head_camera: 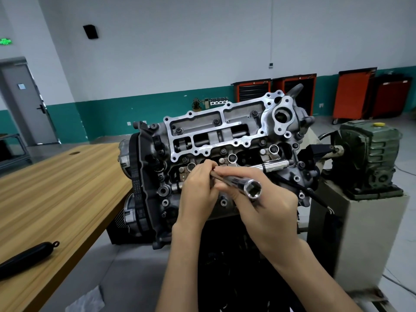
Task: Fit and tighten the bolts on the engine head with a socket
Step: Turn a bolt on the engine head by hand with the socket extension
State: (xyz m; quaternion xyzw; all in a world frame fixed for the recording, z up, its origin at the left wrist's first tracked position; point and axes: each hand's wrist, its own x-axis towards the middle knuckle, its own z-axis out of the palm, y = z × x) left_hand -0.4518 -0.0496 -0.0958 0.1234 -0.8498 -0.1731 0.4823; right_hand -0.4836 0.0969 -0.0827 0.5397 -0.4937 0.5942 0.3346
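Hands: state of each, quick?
Left hand: pinching the thin dark rod.
Right hand: gripping the long socket.

The engine head (225,140) stands at centre. The bench (56,188) lies to its left, and a handled tool (24,257) rests on the near left part of the bench. A pedestal (360,233) stands just right of the engine head, with a gear unit (369,154) on top of it. Tool cabinets (353,93) stand in a row against the rear wall, behind the engine head; a door (27,102) is at far left. Both hands are over the near side of the engine head. The right hand (265,208) holds the socket (247,186). The left hand (198,192), beside it, pinches a rod (217,176) at the socket's far end. An extension bar (274,165) lies on the engine head just behind the hands.
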